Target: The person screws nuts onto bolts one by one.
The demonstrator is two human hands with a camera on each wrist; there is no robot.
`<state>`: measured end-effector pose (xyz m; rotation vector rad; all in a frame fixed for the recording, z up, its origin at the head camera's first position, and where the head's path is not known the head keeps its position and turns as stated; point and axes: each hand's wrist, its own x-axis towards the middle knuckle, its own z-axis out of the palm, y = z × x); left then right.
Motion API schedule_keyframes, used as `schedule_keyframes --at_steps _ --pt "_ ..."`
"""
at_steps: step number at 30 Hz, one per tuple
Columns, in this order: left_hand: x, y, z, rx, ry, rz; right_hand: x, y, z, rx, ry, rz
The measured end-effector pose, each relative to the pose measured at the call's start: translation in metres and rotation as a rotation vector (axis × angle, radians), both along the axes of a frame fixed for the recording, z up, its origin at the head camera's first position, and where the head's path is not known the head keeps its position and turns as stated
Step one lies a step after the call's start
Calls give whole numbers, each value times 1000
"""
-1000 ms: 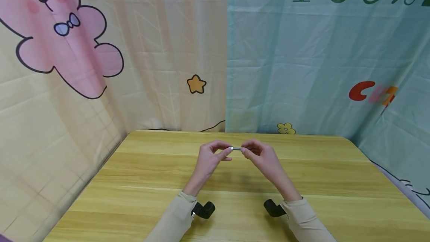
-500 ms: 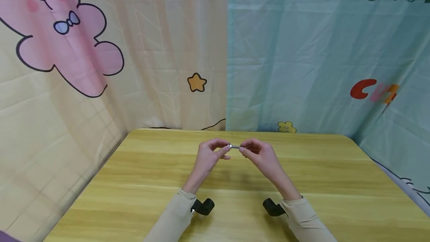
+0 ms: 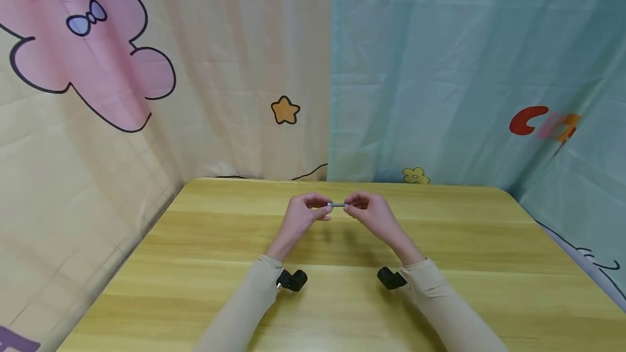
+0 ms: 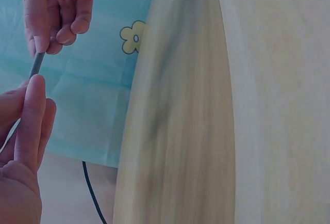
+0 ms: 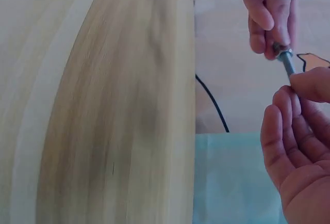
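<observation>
A slim metal bolt (image 3: 338,205) with a threaded shank spans the short gap between both hands, above the table. My left hand (image 3: 299,217) pinches its left end between thumb and fingertips. There a hex-shaped metal collar (image 5: 283,54) shows right at the left fingertips in the right wrist view. The other end of the shank is pinched by my right hand (image 3: 375,218), thumb against the fingers. In the left wrist view the thread (image 4: 35,66) shows between the two sets of fingertips. Each bolt end is partly hidden by fingers.
Below the hands lies a wood-grain table (image 3: 337,297). A beige printed curtain (image 3: 235,96) and a blue-green curtain (image 3: 420,80) stand behind its far edge. Black devices (image 3: 293,280) sit at both wrists, under beige sleeves.
The head view has tilted slightly down, so curtains and table edge sit higher. Both hands and the bolt appear higher and a little further left. The pinch on the bolt stays.
</observation>
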<state>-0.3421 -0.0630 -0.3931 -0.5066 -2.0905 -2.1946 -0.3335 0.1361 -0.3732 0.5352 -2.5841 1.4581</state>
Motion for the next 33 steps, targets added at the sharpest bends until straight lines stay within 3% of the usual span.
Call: schedule_keyframes --at_steps 13,19,26,33 --pt "-46 1 -7 -367 -51 71 -54 -8 -14 205 -88 4" --pt "-55 -2 -14 -524 -51 97 -70 -10 -24 284 -103 49" --pt "-65 -2 -16 -749 16 109 -81 -14 -24 352 -163 91" --pt "-73 -1 -12 -817 -11 82 -88 -16 -27 405 -165 58"
